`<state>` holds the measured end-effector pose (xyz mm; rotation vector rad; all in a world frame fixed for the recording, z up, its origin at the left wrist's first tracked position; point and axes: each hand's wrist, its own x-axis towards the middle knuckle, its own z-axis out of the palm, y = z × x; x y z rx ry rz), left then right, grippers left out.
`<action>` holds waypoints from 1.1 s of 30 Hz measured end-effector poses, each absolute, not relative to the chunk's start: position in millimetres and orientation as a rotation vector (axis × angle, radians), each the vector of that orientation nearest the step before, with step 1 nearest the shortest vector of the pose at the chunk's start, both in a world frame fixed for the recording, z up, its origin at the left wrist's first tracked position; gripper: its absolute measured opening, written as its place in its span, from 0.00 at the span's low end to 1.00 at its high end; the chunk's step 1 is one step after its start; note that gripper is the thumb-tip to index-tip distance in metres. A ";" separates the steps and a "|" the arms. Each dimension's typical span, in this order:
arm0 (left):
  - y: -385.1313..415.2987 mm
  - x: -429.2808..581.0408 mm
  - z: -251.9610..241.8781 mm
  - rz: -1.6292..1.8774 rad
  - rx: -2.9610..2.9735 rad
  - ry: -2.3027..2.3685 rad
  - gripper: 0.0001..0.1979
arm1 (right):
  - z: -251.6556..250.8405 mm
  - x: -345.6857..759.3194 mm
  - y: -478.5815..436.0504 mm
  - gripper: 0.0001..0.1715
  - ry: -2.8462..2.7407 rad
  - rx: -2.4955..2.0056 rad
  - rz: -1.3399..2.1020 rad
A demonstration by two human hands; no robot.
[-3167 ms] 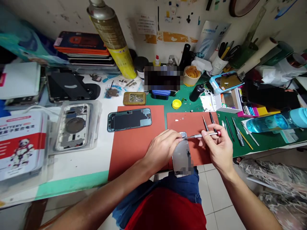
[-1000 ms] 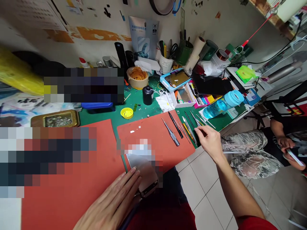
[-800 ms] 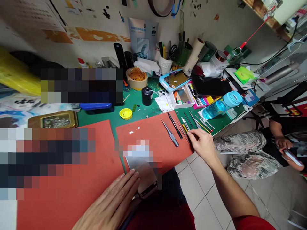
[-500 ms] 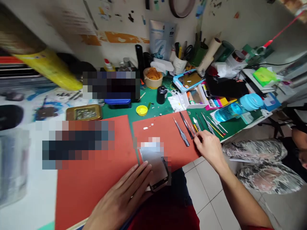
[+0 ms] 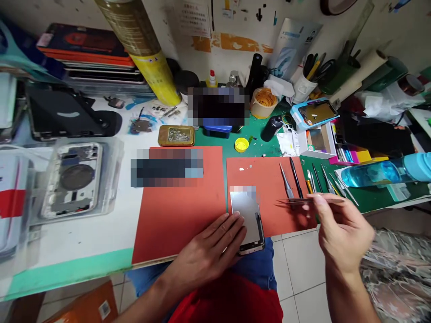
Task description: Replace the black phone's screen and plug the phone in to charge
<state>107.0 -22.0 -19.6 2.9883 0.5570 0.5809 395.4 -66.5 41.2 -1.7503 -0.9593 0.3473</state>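
Note:
My left hand lies with its fingers stretched out flat over the left edge of a phone screen panel. The panel is grey with a dark strip along its lower and right edges, and its top end is blurred out. It rests at the front edge of the red mat. In my right hand a thin pair of tweezers is pinched between thumb and fingers. Their tips point left, above the mat and apart from the panel. Beneath them lie a grey-handled tool and a black pen-like tool.
Several slim tools lie right of the mat, near a blue bottle. Behind are a yellow cap, a black bottle and a tin of small parts. An opened phone housing sits in a plastic tray at left.
My right hand has lifted the tweezers from the row of tools and brought them over the red mat. My left hand stays on the screen panel. The view has swung left.

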 end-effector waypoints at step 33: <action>-23.7 67.2 -23.1 0.668 2.830 0.543 0.20 | -2.8 350.7 20.2 0.09 -0.886 -1.372 1.353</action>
